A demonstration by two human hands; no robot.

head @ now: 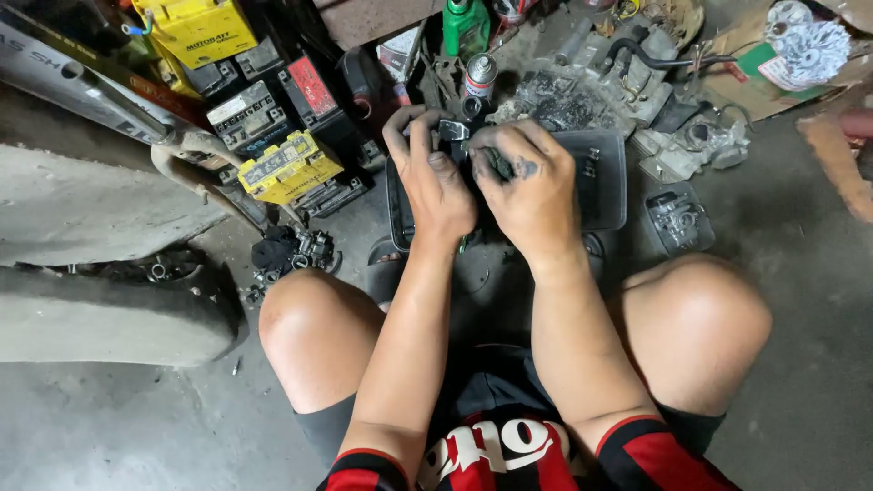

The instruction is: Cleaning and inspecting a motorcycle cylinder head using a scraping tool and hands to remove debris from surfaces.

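Observation:
I squat over a dark plastic tray on the concrete floor. Both hands meet above its left part around a small greasy metal part. My left hand grips the part from the left, thumb and fingers curled over its top. My right hand closes on it from the right, fingers smeared with black grease. Most of the part is hidden between the two hands, and only a shiny grey corner shows.
Yellow and black batteries are piled at the upper left beside a bent pipe. A spray can and green bottle stand beyond the tray. Engine parts lie upper right, and a small tray of parts sits by my right knee.

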